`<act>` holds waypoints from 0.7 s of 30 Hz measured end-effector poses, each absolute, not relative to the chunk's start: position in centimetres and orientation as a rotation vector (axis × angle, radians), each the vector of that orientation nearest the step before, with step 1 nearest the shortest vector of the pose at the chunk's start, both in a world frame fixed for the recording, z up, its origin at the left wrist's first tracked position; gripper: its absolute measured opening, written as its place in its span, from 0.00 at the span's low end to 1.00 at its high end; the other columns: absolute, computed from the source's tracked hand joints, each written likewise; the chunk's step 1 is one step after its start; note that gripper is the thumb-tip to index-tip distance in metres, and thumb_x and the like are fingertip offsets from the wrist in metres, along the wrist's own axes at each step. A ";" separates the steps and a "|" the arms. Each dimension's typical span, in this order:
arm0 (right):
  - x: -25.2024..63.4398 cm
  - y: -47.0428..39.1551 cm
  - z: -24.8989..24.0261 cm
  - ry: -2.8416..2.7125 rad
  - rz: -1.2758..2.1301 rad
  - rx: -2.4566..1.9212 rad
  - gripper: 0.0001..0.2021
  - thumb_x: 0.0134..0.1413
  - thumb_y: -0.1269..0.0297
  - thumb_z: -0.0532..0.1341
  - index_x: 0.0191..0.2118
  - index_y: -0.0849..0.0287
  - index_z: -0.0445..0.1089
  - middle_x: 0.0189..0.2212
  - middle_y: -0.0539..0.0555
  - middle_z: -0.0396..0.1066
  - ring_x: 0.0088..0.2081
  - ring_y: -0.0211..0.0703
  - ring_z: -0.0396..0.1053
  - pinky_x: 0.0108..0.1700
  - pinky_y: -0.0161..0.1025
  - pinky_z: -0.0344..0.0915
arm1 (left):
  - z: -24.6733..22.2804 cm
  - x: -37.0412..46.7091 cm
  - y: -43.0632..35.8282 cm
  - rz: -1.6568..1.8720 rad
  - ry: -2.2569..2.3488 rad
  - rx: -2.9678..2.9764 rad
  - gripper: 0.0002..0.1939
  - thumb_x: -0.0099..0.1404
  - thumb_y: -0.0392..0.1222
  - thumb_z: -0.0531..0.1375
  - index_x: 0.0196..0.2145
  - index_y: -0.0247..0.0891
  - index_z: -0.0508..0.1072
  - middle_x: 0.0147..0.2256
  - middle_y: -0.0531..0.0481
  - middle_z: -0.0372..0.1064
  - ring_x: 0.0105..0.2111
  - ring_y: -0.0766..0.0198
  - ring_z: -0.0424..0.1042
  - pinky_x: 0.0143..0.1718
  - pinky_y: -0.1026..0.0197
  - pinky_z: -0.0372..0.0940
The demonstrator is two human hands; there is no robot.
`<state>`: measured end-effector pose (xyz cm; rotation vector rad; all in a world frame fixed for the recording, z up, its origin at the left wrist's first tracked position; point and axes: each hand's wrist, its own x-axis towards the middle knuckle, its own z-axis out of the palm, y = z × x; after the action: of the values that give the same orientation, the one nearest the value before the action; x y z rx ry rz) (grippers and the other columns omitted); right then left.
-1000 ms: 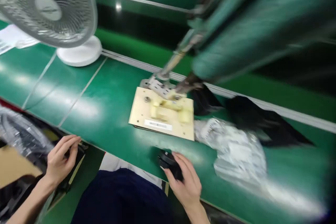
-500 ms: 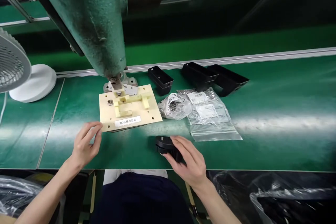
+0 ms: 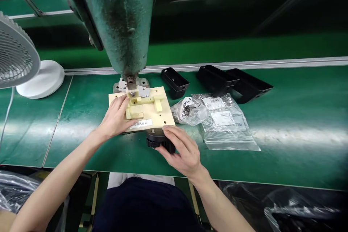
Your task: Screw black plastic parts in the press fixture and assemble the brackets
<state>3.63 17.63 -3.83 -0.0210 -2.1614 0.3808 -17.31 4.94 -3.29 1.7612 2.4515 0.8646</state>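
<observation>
A cream fixture plate with raised yellow blocks and a white label lies beneath the tip of a green press. Over the plate's left part rests my left hand, its fingers apart, the fingertips near the yellow blocks and the thumb by the label. My right hand grips a black ribbed part with a rounded end and a small metal screw on top, just in front of the plate's front edge. The undersides of the fingers of both hands are partly hidden.
Three black trays stand along the back rail. Clear bags of small metal pieces lie right of the plate. A white fan stands at the left. The green press hangs low over the bench.
My left hand has moved right, from the plate's corner onto the plate. My right hand has carried the black part left and up, close to the plate's front edge. The view has shifted slightly.
</observation>
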 end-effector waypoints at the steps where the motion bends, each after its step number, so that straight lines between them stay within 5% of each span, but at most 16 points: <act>1: 3.8 17.4 -4.0 -2.175 0.391 -0.023 0.18 0.58 0.64 0.64 0.51 0.64 0.65 0.39 0.63 0.73 0.41 0.50 0.74 0.39 0.46 0.78 | -3.3 -17.6 5.4 0.857 2.415 1.743 0.37 0.54 0.51 0.67 0.57 0.35 0.59 0.52 0.37 0.64 0.54 0.45 0.65 0.55 0.42 0.64; 10: 5.2 17.7 -3.9 -2.247 0.328 -0.089 0.23 0.55 0.67 0.66 0.56 0.62 0.64 0.41 0.63 0.72 0.42 0.52 0.74 0.39 0.47 0.78 | -3.9 -19.1 6.1 1.086 2.193 1.687 0.35 0.50 0.51 0.69 0.52 0.36 0.63 0.49 0.40 0.65 0.52 0.46 0.66 0.54 0.43 0.65; 21: 11.3 18.0 -5.6 -2.243 0.332 -0.324 0.22 0.55 0.67 0.66 0.55 0.60 0.64 0.40 0.62 0.73 0.41 0.52 0.75 0.39 0.47 0.78 | -3.2 -19.9 5.4 0.872 2.328 1.745 0.35 0.47 0.58 0.68 0.47 0.35 0.68 0.45 0.41 0.70 0.45 0.48 0.71 0.47 0.47 0.69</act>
<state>11.32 18.03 -5.55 -0.3238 -2.2430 0.3324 -19.91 5.42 -3.21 1.7447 2.3279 0.8720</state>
